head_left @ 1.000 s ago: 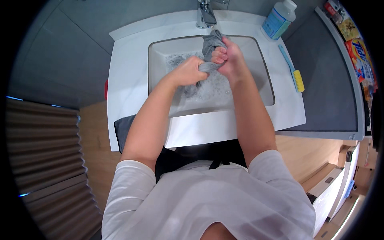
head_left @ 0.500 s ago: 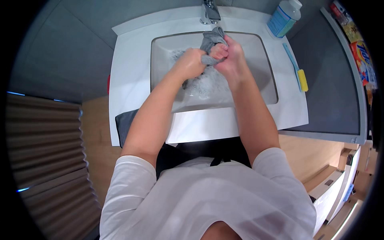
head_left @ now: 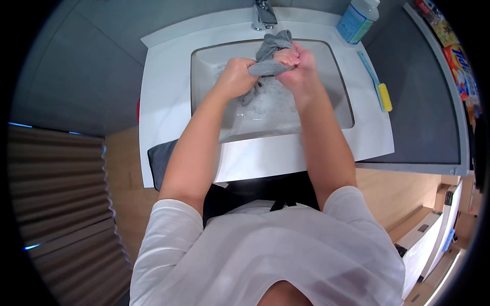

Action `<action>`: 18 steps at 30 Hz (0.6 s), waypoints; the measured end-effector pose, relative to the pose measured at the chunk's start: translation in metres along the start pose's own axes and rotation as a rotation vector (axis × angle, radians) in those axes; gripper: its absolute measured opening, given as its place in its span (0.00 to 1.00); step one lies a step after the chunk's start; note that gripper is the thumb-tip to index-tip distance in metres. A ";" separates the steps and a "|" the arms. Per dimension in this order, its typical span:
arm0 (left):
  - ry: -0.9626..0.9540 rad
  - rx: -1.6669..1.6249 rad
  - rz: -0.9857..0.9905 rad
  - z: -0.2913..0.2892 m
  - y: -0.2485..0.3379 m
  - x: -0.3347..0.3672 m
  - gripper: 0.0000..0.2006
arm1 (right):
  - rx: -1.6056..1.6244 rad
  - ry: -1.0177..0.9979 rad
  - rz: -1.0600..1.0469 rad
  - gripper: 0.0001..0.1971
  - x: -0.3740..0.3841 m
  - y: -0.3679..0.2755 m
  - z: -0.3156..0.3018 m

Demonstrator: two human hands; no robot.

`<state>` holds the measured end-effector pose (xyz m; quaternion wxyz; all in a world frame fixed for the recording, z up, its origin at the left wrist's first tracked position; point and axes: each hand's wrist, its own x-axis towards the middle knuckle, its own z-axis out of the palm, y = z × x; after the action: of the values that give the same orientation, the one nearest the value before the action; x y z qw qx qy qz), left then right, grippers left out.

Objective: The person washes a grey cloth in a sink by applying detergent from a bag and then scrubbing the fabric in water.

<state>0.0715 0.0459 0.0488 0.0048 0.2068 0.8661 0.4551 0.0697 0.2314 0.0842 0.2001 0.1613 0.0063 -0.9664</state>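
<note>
Over the sink basin, my left hand is closed on one end of a wet grey cloth. My right hand grips the same cloth on the right, its fingers curled into the fabric. A band of it stretches between both hands, and a bunched part stands up towards the tap. Whether it is a sock or another small garment, I cannot tell. Below the hands lies sudsy water. Something dark grey shows in it, partly hidden by my left hand.
A chrome tap stands behind the basin. On the white counter are a white bottle with a blue label and a blue-handled brush with yellow bristles. A dark cloth hangs over the counter's front left edge.
The cloth between my hands is stretched wider and flatter. My left hand has shifted slightly left, my right slightly right. More of the dark grey thing in the water shows.
</note>
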 end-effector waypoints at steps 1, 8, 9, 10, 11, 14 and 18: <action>0.000 0.001 -0.003 -0.002 -0.003 0.000 0.07 | 0.023 0.008 0.005 0.25 -0.001 -0.002 0.001; -0.024 -0.080 -0.108 0.000 -0.029 0.008 0.07 | -0.001 -0.018 -0.019 0.24 -0.007 -0.010 0.005; -0.022 -0.136 -0.119 0.001 -0.029 0.009 0.07 | 0.011 -0.041 -0.022 0.24 -0.008 -0.015 0.005; -0.026 -0.135 -0.118 0.002 -0.030 0.010 0.07 | 0.022 -0.065 -0.024 0.24 -0.009 -0.017 0.004; -0.007 -0.134 -0.104 0.002 -0.031 0.010 0.07 | 0.025 -0.065 -0.027 0.24 -0.009 -0.019 0.003; 0.018 -0.150 -0.102 -0.001 -0.035 0.011 0.07 | 0.033 -0.030 -0.039 0.24 -0.012 -0.019 0.006; 0.052 -0.231 -0.112 -0.001 -0.041 0.012 0.05 | 0.039 -0.061 -0.046 0.23 -0.010 -0.026 0.004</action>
<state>0.0460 0.0286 0.0194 0.0316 0.1446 0.8180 0.5559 0.0667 0.2585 0.0901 0.1748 0.1354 -0.0148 -0.9752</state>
